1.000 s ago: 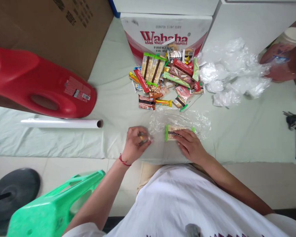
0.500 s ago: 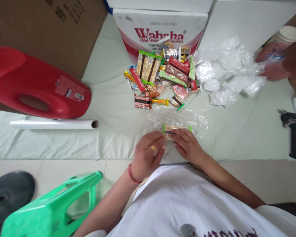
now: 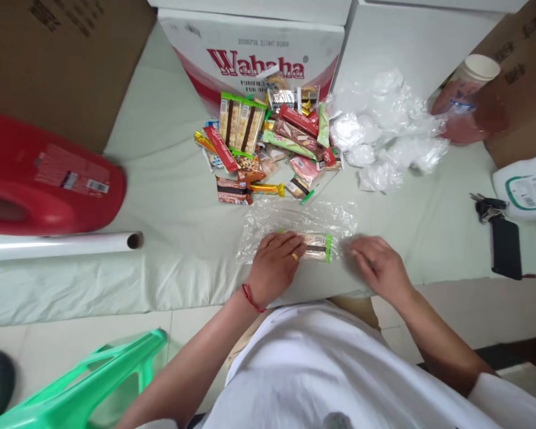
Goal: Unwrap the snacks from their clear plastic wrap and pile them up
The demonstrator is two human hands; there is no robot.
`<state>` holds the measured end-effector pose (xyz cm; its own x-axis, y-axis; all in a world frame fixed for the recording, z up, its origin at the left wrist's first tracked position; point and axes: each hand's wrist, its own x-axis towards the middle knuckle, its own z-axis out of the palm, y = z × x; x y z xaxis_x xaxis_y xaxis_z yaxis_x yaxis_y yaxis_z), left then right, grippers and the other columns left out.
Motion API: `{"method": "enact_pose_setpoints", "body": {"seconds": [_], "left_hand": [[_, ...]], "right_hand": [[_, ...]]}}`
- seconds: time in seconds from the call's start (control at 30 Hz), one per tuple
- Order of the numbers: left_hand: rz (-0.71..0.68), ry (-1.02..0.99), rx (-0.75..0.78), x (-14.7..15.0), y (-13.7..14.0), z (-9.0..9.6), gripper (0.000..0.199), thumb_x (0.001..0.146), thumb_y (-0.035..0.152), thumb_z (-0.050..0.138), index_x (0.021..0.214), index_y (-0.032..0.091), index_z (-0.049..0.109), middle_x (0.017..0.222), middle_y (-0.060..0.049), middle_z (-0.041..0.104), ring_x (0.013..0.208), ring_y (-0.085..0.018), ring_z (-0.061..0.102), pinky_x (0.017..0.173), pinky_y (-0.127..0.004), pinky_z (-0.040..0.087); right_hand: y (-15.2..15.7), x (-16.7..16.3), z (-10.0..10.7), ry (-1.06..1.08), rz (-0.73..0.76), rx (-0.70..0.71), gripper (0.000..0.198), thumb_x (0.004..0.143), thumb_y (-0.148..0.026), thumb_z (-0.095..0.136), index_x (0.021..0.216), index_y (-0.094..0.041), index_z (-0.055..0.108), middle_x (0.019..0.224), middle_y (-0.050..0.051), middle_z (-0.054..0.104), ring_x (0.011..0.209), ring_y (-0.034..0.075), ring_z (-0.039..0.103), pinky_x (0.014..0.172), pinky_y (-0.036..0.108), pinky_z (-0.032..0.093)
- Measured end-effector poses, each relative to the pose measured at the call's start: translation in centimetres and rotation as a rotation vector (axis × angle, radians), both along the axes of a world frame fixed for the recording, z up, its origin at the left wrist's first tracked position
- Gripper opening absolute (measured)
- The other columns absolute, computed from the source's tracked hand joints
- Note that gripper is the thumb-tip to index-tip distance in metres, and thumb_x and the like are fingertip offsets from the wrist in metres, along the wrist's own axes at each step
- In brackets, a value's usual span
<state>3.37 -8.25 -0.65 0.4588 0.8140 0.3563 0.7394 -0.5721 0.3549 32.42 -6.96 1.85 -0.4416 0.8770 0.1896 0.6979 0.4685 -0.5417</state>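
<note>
A wafer snack packet (image 3: 318, 246) with green ends and a dark middle stripe lies on a clear plastic bag (image 3: 268, 213) near the table's front edge. My left hand (image 3: 277, 259) rests flat over the packet's left part, fingers together and stretched out, hiding that end. Just right of the packet, at the bag's right edge, is my right hand (image 3: 381, 265). Its fingers are bent and the tips are blurred, so whether they pinch the plastic cannot be made out.
Beyond the bag lies a pile of wrapped snacks (image 3: 290, 134), with crumpled clear plastic (image 3: 386, 128) beside it. A white Wahaha carton (image 3: 254, 42) stands behind. A red jug (image 3: 67, 179) and a white roll (image 3: 62, 244) are left; a black phone (image 3: 506, 247) and keys are right.
My left hand has come down onto the packet's left part. My right hand has lifted off the packet and moved right. The whole view has shifted slightly.
</note>
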Motion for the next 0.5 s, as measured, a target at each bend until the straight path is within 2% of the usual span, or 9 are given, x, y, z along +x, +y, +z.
{"method": "enact_pose_setpoints", "body": {"seconds": [0.1, 0.23, 0.3, 0.37, 0.5], "left_hand": [[0.034, -0.005, 0.012, 0.2, 0.1, 0.5, 0.026, 0.102, 0.018, 0.054, 0.120, 0.020, 0.073, 0.130, -0.004, 0.076, 0.122, -0.026, 0.062, 0.102, -0.043, 0.043], [0.088, 0.009, -0.029, 0.3, 0.3, 0.7, 0.029, 0.102, 0.019, 0.054, 0.124, 0.019, 0.073, 0.129, -0.006, 0.076, 0.117, -0.026, 0.061, 0.096, -0.043, 0.044], [0.080, 0.036, -0.090, 0.2, 0.5, 0.5, 0.030, 0.102, 0.018, 0.054, 0.125, 0.022, 0.074, 0.128, -0.005, 0.077, 0.114, -0.026, 0.062, 0.092, -0.043, 0.045], [0.065, 0.052, -0.141, 0.1, 0.7, 0.2, 0.031, 0.102, 0.019, 0.054, 0.125, 0.025, 0.074, 0.129, -0.005, 0.076, 0.111, -0.025, 0.062, 0.089, -0.042, 0.045], [0.061, 0.081, -0.132, -0.1, 0.8, -0.1, 0.030, 0.104, 0.021, 0.052, 0.124, 0.024, 0.075, 0.130, -0.006, 0.076, 0.104, -0.024, 0.060, 0.084, -0.041, 0.044]], "right_hand": [[5.2, -2.8, 0.8, -0.080, -0.028, 0.040, 0.026, 0.106, -0.028, 0.047, 0.112, -0.021, 0.072, 0.111, 0.009, 0.075, 0.108, 0.027, 0.064, 0.098, 0.042, 0.052], [10.9, -8.4, 0.9, -0.379, -0.008, -0.072, 0.033, 0.105, -0.035, 0.049, 0.120, -0.015, 0.071, 0.120, 0.016, 0.072, 0.117, 0.034, 0.056, 0.095, 0.044, 0.047], [12.3, -10.4, 0.6, -0.502, -0.004, -0.126, 0.035, 0.101, -0.040, 0.058, 0.120, -0.014, 0.069, 0.119, 0.019, 0.072, 0.116, 0.036, 0.055, 0.093, 0.044, 0.045], [12.9, -11.4, 0.4, -0.540, -0.005, -0.182, 0.033, 0.095, -0.037, 0.066, 0.119, -0.014, 0.069, 0.109, 0.017, 0.074, 0.111, 0.035, 0.056, 0.092, 0.044, 0.043], [13.5, -11.0, 0.4, -0.420, 0.067, -0.317, 0.012, 0.090, -0.023, 0.067, 0.100, -0.019, 0.072, 0.088, 0.008, 0.073, 0.099, 0.029, 0.058, 0.090, 0.039, 0.042]]}}
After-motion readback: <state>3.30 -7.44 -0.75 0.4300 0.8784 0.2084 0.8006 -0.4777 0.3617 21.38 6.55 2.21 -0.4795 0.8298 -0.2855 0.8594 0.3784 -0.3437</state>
